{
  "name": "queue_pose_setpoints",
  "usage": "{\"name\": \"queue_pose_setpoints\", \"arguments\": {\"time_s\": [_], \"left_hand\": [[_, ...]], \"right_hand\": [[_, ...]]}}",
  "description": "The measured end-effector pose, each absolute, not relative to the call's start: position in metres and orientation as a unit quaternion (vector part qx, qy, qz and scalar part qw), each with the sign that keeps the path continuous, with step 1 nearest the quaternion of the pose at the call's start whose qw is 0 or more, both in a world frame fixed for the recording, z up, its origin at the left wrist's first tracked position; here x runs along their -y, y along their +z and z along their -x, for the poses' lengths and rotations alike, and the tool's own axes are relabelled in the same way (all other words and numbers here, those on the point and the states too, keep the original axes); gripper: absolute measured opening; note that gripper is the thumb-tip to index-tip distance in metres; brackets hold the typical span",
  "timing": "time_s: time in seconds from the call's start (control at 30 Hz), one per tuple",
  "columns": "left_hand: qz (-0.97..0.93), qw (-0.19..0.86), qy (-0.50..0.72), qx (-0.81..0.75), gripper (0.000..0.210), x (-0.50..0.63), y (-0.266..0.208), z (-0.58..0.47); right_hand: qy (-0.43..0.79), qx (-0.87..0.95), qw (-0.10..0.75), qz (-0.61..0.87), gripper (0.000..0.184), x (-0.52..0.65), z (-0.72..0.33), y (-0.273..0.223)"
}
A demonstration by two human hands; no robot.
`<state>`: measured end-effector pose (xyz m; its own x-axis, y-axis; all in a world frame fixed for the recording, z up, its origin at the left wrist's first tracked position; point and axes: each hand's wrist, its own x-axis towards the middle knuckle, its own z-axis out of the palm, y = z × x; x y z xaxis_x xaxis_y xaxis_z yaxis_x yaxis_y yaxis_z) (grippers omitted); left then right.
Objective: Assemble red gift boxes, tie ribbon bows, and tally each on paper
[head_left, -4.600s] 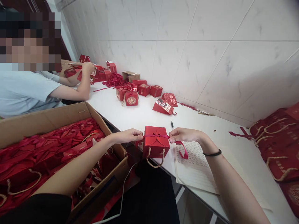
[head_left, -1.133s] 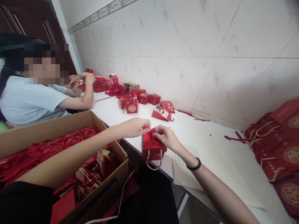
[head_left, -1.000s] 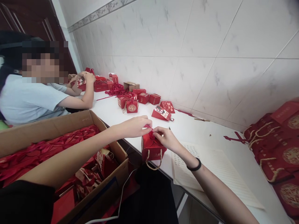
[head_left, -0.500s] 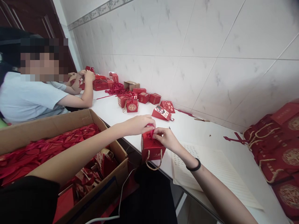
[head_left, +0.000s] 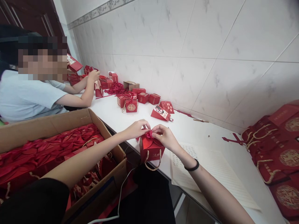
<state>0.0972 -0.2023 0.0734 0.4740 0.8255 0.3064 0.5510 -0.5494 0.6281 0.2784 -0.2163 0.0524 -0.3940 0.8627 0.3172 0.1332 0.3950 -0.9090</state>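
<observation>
A red gift box (head_left: 151,151) with a twisted rope handle stands at the near edge of the white table. On its top is a bright pink-red ribbon (head_left: 149,134), gathered into a bow or knot. My left hand (head_left: 138,128) pinches the ribbon from the left, fingers bent over it. From the right, my right hand (head_left: 163,134) grips the ribbon between thumb and fingers. The hands are close together above the lid, and the rope handle (head_left: 153,168) hangs down the box's near side.
A large cardboard box (head_left: 93,124) full of red boxes and ribbons stands at the left. Several small red boxes (head_left: 131,106) sit farther back. Written paper sheets (head_left: 210,165) lie at right, beside stacked red bags (head_left: 275,155). A co-worker (head_left: 35,93) handles red boxes at far left.
My left hand has moved slightly left and down, and the ribbon now sits lower on the lid. The co-worker's hands have shifted, with a red box now raised.
</observation>
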Motion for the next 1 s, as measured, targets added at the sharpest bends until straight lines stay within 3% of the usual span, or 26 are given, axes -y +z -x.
{"name": "queue_pose_setpoints", "arguments": {"time_s": [0.47, 0.73, 1.0], "left_hand": [[-0.823, 0.193, 0.322, -0.426, 0.013, 0.236, 0.070, -0.104], [-0.775, 0.275, 0.367, -0.435, 0.020, 0.241, 0.057, -0.111], [-0.683, 0.441, 0.428, -0.396, 0.021, 0.236, 0.043, -0.117]], "right_hand": [[0.353, 0.744, 0.427, 0.372, 0.014, 0.219, -0.281, 0.055], [0.370, 0.743, 0.417, 0.370, 0.014, 0.217, -0.284, 0.056], [0.387, 0.768, 0.377, 0.343, 0.016, 0.218, -0.289, 0.064]]}}
